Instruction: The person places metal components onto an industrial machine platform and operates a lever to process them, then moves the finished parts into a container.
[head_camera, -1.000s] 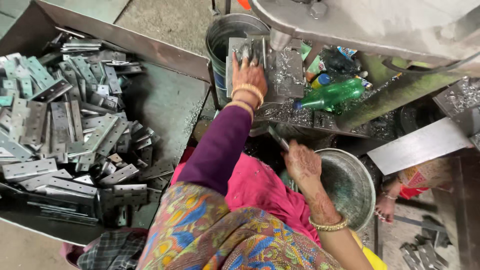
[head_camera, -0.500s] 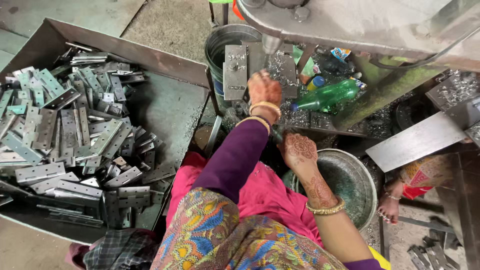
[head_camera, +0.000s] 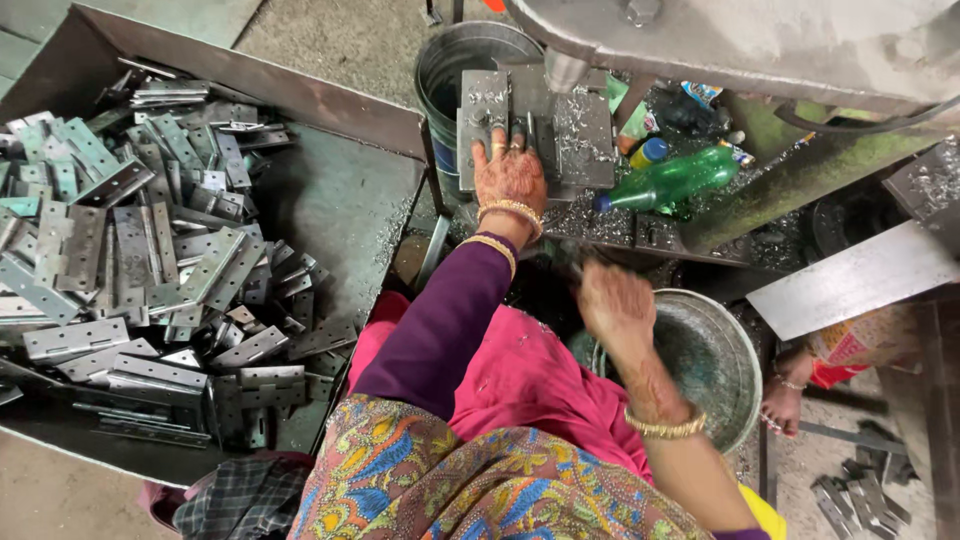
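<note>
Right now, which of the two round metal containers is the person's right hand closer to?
The wide shallow metal basin, right beside the right hand. The tall steel bucket stands farther off, behind the metal block under the left hand.

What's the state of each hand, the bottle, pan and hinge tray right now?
left hand: flat on the metal fixture plate, fingers spread
right hand: blurred, over the round pan
green bottle: lying on its side, capped
tray: holds loose piled hinges

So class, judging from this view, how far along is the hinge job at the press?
Done: cannot tell; the basin shows no clear finished pieces. In hand: the left hand rests on the metal fixture; the blurred right hand hangs above the basin. Left: a large pile of hinges fills the tray.
</note>
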